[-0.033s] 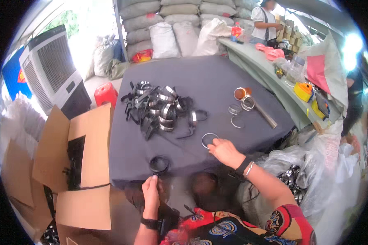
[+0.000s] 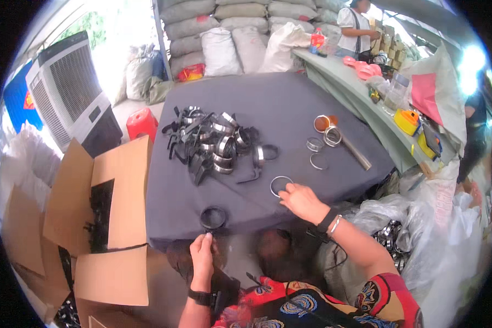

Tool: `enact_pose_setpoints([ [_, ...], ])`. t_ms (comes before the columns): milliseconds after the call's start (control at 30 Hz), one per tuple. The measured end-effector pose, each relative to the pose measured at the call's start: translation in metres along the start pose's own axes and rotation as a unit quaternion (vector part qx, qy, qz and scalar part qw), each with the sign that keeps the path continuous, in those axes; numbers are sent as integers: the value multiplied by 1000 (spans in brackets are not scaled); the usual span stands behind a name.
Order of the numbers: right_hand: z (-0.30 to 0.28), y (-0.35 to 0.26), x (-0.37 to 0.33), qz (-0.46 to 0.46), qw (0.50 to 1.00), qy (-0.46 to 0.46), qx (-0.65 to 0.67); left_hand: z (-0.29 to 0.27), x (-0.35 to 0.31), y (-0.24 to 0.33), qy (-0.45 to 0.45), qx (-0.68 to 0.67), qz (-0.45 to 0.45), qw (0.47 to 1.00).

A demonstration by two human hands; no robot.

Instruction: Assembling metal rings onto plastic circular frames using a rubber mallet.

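Observation:
Near the front edge of the dark cloth-covered table [image 2: 290, 98], my left hand [image 2: 202, 256] is closed on the short stem of a black ring [image 2: 212, 226], which points away from me. To its right, my right hand [image 2: 305, 202] pinches a thin silvery metal ring [image 2: 272, 189] just over the cloth. Behind both hands lies a heap of black-handled metal bands [image 2: 222, 146]. Several loose metal rings [image 2: 314, 144] rest at the table's right, beside a metal tube [image 2: 356, 151] and a small orange-brown piece [image 2: 333, 121].
Open cardboard boxes [image 2: 112, 276] stand at the left, with black parts inside. A red stool [image 2: 141, 124] and an air cooler [image 2: 74, 82] are behind them. On the right, a side table [image 2: 333, 71] carries tape dispensers [image 2: 407, 121]; below sits a plastic bag of metal bands [image 2: 391, 238]. Another person [image 2: 352, 30] stands far off.

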State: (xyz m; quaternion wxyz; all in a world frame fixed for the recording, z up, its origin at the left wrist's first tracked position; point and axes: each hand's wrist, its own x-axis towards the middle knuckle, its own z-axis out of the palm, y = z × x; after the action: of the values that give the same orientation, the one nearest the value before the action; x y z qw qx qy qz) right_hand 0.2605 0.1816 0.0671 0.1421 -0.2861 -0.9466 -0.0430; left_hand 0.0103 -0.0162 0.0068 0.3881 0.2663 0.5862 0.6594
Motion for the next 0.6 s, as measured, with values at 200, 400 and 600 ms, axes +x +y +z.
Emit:
enact_pose_setpoints([
  [200, -20, 5, 18, 62, 997, -10, 50, -12, 10, -22, -14, -30, 24, 999],
  [400, -18, 17, 40, 53, 983, -165, 60, -14, 10, -20, -27, -18, 15, 999],
  [600, -42, -37, 57, -76, 986, -99, 109, -18, 14, -27, -23, 32, 12, 999],
])
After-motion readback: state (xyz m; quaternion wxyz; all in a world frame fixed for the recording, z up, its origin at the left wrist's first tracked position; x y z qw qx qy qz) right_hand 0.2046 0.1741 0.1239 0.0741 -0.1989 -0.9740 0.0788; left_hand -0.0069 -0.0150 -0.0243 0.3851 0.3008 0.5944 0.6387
